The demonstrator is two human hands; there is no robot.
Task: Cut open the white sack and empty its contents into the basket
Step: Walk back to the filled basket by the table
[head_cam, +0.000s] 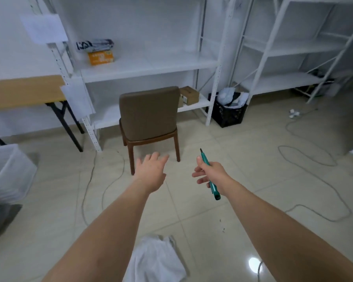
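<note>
My right hand (210, 175) grips a teal utility knife (209, 176) with its short blade pointing up and away. My left hand (151, 169) is stretched forward with fingers apart and holds nothing; it hovers just in front of a brown chair. A crumpled white sack (157, 259) lies flat on the tiled floor between my forearms, near the bottom edge. A black plastic basket (227, 112) stuffed with white and dark material stands on the floor beside the shelf upright, far right of the chair.
The brown chair (149, 119) stands straight ahead with its back to me. White metal shelving (147, 68) lines the wall. A wooden folding table (25, 92) and a translucent bin (6, 174) are at the left. Grey cables (306, 155) loop over the floor.
</note>
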